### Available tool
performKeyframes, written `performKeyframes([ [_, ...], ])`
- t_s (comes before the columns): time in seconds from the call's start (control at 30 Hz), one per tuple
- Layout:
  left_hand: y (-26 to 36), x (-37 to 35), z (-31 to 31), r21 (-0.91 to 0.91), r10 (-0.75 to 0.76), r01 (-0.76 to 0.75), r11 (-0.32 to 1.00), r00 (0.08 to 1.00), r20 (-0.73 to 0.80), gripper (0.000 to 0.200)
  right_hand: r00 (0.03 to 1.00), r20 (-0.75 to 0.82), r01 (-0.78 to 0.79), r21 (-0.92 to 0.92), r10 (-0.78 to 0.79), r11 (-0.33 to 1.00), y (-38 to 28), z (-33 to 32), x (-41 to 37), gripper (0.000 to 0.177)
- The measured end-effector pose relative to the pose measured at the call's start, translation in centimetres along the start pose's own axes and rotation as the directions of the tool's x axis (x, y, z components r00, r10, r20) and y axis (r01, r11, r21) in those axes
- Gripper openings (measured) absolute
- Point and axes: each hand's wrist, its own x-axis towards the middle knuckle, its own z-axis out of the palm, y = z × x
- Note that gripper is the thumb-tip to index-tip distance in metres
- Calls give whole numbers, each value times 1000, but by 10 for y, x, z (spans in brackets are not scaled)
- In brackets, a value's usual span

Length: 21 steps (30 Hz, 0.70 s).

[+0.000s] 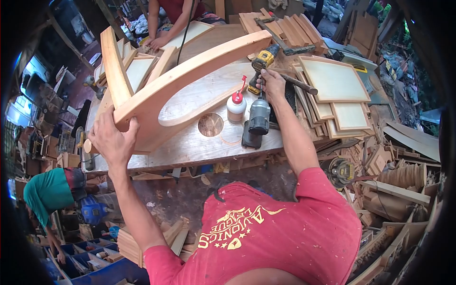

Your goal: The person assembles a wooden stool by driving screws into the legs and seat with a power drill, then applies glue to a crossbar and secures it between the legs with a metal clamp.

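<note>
My left hand (114, 137) grips the near left corner of a curved wooden frame (190, 76) with a large oval opening, tilted up over the worktable. The fingers of my right hand (272, 86) are closed at the thin bit of a dark grey power drill (259, 118), which stands on its battery with the bit pointing away from me. Just behind that hand is a yellow and black drill (264, 59), partly hidden. A white glue bottle (236, 107) with a red cap stands left of the grey drill.
The worktable (185, 148) has a round hole. Framed panels (332, 80) are stacked at right, beside a hammer (300, 84) and a clamp (285, 42). Across the table a person's hands (154, 43) rest by a panel. Another person in green (50, 192) bends at lower left.
</note>
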Motion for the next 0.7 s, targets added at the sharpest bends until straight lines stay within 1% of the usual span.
performKeyframes([
  [0.03,0,0,0,-7,8,-9,1000,1000,-18,58,1000,6,7,-15,-7,1000,1,1,-2,34],
  [0.17,-1,0,2,-12,33,-34,999,998,-51,59,999,21,-35,59,33,998,4,-7,1,30],
  [0.27,-3,1,3,-8,39,-39,999,998,-55,59,1000,-10,13,57,-12,998,6,-5,0,31],
  [0.4,0,1,0,-17,-1,1,1000,1000,-9,58,999,-34,23,35,-22,999,8,-4,1,32],
  [0.47,-2,1,1,-11,6,-6,1000,1000,-16,57,998,-54,42,35,-40,998,9,-6,3,34],
  [0.7,-6,1,5,-33,29,-31,999,998,-61,56,998,60,23,-57,-19,998,4,-11,1,45],
])
